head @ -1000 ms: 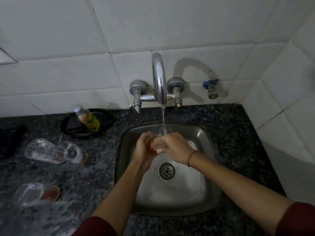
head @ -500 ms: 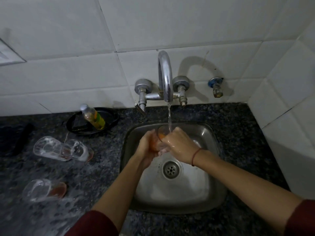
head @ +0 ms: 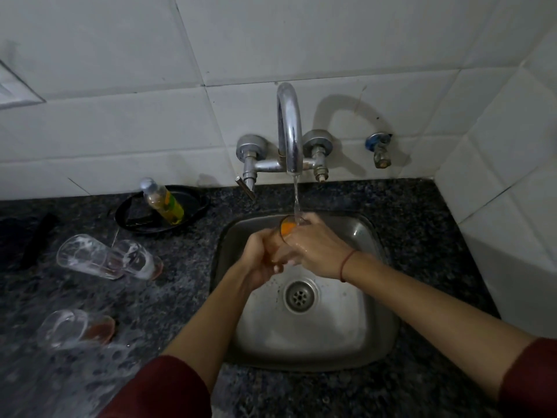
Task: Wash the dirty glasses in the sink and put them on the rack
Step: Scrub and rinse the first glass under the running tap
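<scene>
Gripping one glass (head: 286, 228), left hand (head: 261, 256) clasped its base, right hand (head: 315, 251) curled round its rim, water (head: 297, 196) fell onto the grip

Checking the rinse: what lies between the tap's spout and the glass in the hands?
A thin stream of water runs from the spout down to the glass, seen in the head view.

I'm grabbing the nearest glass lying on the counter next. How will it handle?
Probably slippery: the nearest glass looks sudsy and the counter around it wet. Lying on its side, it would likely roll if nudged. Clear glass over hard stone, so probably fragile if dropped.
</scene>
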